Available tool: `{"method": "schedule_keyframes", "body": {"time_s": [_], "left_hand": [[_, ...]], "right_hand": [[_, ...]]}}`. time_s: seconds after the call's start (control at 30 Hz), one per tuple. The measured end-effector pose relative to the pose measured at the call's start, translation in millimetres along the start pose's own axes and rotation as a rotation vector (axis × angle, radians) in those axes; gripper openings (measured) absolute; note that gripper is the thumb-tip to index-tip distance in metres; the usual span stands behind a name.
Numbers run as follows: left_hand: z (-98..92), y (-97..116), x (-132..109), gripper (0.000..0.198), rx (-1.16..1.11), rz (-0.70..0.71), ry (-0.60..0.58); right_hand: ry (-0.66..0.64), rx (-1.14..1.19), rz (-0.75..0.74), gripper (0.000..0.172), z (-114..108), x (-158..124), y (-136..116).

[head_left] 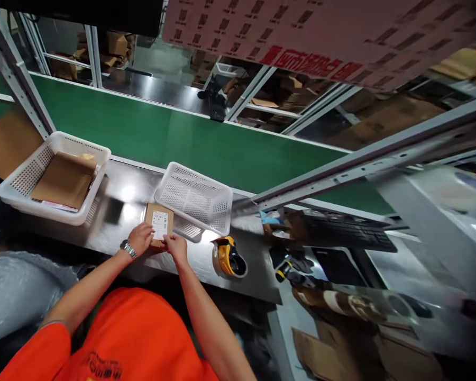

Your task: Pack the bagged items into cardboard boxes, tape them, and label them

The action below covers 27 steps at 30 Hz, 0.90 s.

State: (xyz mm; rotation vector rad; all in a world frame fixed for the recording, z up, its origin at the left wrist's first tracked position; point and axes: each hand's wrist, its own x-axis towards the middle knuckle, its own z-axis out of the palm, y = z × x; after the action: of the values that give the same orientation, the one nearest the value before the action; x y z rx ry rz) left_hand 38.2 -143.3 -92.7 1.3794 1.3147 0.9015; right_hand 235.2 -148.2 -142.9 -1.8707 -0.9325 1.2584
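A small brown cardboard box (168,220) lies on the metal bench in front of me, with a white printed label (159,221) on its top face. My left hand (141,238) is closed at the box's left near side, fingertips touching the label's edge. At the near right corner, my right hand (176,247) pinches the box by the label's lower edge. Just behind the box stands a white perforated basket (194,193) with nothing visible in it. A yellow and black tape dispenser (230,257) sits on the bench to the right of my right hand.
Another white basket (14,193) at left holds a flat cardboard piece (65,180). A green conveyor belt (143,129) runs behind the bench (121,182). To the right are a keyboard (349,233) and a handheld scanner (287,269). A slanted metal post (313,182) crosses the right side.
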Motion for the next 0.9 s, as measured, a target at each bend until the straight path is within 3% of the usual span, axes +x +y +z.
{"method": "schedule_keyframes", "body": {"time_s": [0.17,0.4,0.5,0.63,0.73,0.9], "left_hand": [[11.7,-4.1,52.2,0.027,0.265,0.142,-0.169],[11.6,-21.3,65.7,0.075,0.734,0.153,-0.373],[28.6,-20.3,68.4,0.08,0.97,0.168,-0.345],[71.4,-20.1,68.1,0.075,1.103,0.083,-0.187],[95.3,-26.8,64.4,0.07,1.075,0.087,-0.177],[108.9,-41.0,53.0,0.072,1.05,0.127,-0.22]], "right_hand": [[-0.017,-0.22,0.082,0.025,-4.6,4.7,-6.6],[-0.101,-0.328,0.141,0.032,-42.0,15.9,-1.1],[-0.114,-0.21,0.124,0.042,-51.9,13.4,11.0],[-0.237,0.064,0.113,0.065,-55.7,12.7,23.3],[-0.351,0.246,0.103,0.062,-59.0,13.9,28.0],[-0.494,0.48,0.173,0.044,-65.6,16.3,36.7]]}}
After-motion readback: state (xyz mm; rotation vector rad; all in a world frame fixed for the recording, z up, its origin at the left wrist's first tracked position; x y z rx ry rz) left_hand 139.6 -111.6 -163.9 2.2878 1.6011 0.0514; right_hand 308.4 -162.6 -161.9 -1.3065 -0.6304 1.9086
